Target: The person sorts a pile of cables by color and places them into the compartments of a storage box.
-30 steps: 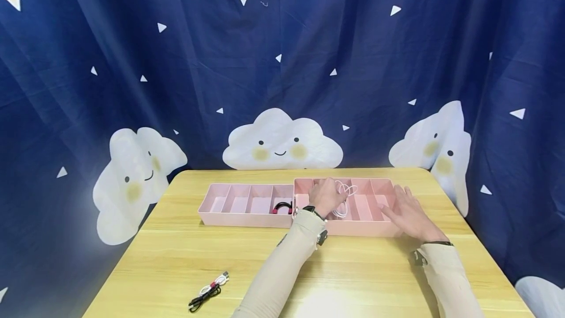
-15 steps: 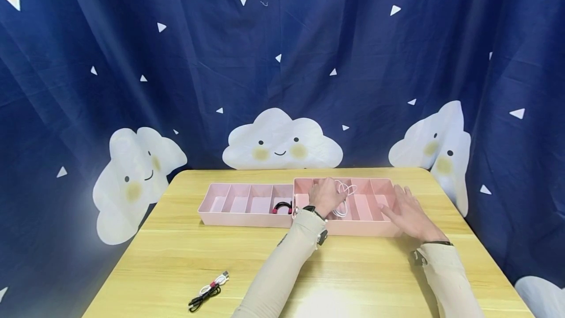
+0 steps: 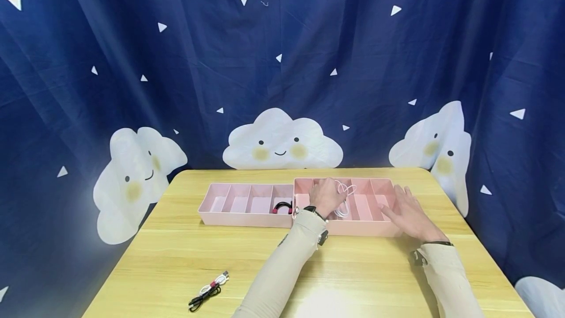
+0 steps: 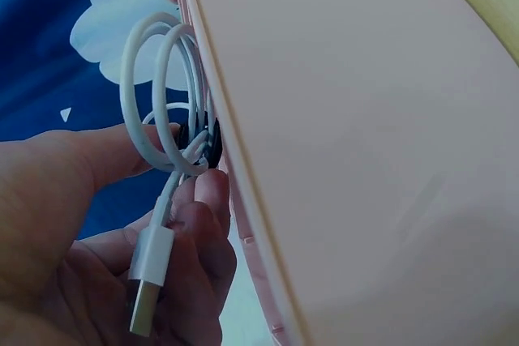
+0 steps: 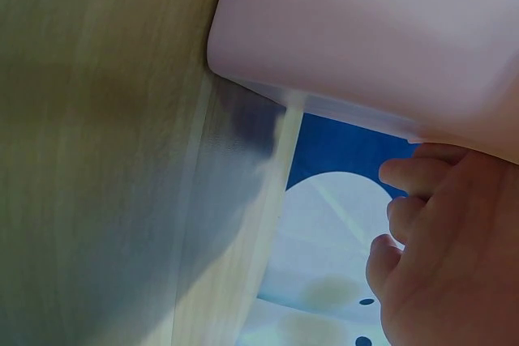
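A coiled white USB cable [image 4: 166, 103] with a black tie is pinched in my left hand [image 3: 324, 197], its metal plug [image 4: 144, 305] hanging down beside my fingers. In the head view this hand is over the middle compartments of the pink divided box [image 3: 353, 228], with loops of the cable showing past my fingers. My right hand [image 3: 412, 212] rests at the box's right end, thumb over the rim and fingers spread along the outside. In the right wrist view its fingers [image 5: 413, 176] lie loosely bent beside the box wall; the thumb is hidden there.
A paler pink divided box [image 3: 247, 220] adjoins on the left, with a black cable with red ends [image 3: 282, 205] in its rightmost compartment. A white cable [image 3: 214, 283] and a black cable [image 3: 204, 298] lie at the table's front left. A blue curtain [image 3: 198, 63] hangs behind.
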`<state>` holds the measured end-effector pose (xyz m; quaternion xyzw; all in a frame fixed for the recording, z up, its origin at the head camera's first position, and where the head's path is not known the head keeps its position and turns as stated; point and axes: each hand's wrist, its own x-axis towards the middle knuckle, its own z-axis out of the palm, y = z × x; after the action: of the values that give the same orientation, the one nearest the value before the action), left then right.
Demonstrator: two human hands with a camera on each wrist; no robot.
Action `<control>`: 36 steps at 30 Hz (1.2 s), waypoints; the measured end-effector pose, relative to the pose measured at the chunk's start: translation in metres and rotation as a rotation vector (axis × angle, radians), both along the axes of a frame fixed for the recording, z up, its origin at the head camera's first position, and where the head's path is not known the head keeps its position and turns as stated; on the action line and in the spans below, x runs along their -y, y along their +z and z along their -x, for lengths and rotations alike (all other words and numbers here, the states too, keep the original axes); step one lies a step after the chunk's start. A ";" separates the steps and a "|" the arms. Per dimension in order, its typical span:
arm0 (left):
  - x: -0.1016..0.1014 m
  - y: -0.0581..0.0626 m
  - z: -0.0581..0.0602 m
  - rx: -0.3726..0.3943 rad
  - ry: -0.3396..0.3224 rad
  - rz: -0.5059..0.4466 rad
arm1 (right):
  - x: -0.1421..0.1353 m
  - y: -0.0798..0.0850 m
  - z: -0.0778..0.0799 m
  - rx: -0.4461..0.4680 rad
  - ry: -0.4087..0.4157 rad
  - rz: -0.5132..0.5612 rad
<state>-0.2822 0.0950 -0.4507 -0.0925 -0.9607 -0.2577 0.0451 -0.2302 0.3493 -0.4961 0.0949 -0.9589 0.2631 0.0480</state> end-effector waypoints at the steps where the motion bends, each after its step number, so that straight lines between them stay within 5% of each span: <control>1: 0.000 0.000 0.000 0.000 0.001 0.002 | 0.000 0.000 0.000 -0.001 0.000 0.001; 36: 0.015 0.011 -0.004 -0.002 -0.081 -0.037 | -0.002 -0.001 0.000 0.019 0.008 0.021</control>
<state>-0.2783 0.0799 -0.4401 -0.1310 -0.9512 -0.2770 0.0373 -0.2298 0.3515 -0.4972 0.0958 -0.9562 0.2740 0.0387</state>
